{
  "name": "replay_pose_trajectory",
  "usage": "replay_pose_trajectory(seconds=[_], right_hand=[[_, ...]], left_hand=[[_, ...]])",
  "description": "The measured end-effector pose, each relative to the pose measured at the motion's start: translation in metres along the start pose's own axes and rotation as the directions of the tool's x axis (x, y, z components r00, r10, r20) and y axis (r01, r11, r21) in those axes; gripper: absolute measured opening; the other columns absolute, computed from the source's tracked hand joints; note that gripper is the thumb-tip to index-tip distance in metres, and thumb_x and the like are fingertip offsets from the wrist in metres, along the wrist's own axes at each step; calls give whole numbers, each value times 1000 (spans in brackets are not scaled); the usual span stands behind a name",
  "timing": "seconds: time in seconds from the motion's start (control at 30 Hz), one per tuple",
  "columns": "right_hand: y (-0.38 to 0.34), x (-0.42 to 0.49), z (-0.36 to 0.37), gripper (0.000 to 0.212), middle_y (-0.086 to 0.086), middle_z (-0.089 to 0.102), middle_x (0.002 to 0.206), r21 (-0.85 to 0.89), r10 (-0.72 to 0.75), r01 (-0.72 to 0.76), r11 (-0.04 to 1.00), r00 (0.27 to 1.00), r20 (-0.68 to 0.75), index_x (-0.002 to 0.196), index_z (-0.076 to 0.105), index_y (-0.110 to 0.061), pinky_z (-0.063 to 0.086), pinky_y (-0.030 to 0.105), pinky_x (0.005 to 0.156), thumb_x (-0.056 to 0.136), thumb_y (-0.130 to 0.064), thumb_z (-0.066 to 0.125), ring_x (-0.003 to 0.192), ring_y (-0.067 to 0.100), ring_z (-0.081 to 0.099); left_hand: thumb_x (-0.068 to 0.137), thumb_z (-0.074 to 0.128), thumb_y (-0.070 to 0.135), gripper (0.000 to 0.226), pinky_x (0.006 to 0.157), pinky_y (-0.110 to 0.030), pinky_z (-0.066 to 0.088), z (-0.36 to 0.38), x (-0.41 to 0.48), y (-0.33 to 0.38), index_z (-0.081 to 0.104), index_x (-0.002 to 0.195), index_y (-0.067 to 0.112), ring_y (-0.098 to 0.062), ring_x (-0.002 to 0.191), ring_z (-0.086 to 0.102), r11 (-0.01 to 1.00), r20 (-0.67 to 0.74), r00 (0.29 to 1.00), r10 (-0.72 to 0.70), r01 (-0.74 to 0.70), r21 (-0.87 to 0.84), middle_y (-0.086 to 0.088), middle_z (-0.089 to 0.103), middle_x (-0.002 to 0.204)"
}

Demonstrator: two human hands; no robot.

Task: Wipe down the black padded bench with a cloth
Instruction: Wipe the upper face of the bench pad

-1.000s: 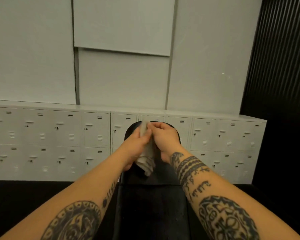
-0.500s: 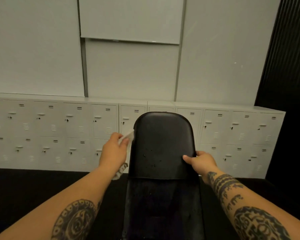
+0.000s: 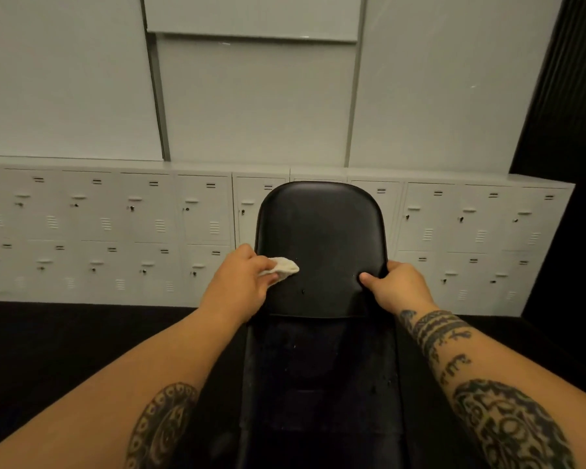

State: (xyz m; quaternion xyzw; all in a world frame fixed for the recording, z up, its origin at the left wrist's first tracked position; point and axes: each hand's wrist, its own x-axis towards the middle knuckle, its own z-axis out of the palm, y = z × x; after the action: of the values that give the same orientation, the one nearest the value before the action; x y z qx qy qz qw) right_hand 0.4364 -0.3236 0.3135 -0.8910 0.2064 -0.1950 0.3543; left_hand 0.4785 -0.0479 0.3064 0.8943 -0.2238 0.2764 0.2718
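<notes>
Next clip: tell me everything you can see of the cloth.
The cloth is small, off-white, soft-looking and bunched. The left hand grips it, so only a rounded wad shows. It appears pressed against the lower left of the raised black bench pad, near that edge.

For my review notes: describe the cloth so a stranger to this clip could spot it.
Find the black padded bench running up the middle, before the white lockers. At the left of its raised pad, the left hand holds a small bunched cloth against the padding. It is the only pale thing on that black surface.
</notes>
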Motion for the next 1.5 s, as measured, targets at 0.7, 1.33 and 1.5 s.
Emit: replay_pose_trajectory(seconds=[0.7, 1.33, 1.5], right_hand=[[1, -3, -1, 45, 6, 70, 112, -45, -24, 24, 999, 1000, 0, 114, 66, -17, 53, 40, 92, 84, -51, 71, 106, 30, 63], [-3, -5, -4, 51, 8, 67, 114, -70, 11, -8, 998, 999, 48, 122, 62, -15, 52, 38, 88, 87, -52, 68, 105, 31, 61], [-15, -16, -9, 66, 11, 56, 131, -150, 64, -56, 987, 997, 45, 139, 44, -15, 49, 45, 96, 88, -52, 66, 116, 34, 56]], left_hand=[[89, 76, 28, 25, 74, -39, 51, 9, -7, -10, 77, 109, 12, -23, 88, 52, 917, 69, 927, 367, -374, 137, -4, 57, 94], [87, 78, 21, 21, 76, -30, 43, 20, -21, -6, 77, 106, 12, -12, 91, 40, 962, -14, 967, 256, -253, 102, 9, 41, 94], [95, 68, 32, 28, 87, -30, 45, -6, -15, 4, 73, 121, 22, -16, 101, 49, 949, 295, 945, 143, -216, 229, 8, 46, 102]])
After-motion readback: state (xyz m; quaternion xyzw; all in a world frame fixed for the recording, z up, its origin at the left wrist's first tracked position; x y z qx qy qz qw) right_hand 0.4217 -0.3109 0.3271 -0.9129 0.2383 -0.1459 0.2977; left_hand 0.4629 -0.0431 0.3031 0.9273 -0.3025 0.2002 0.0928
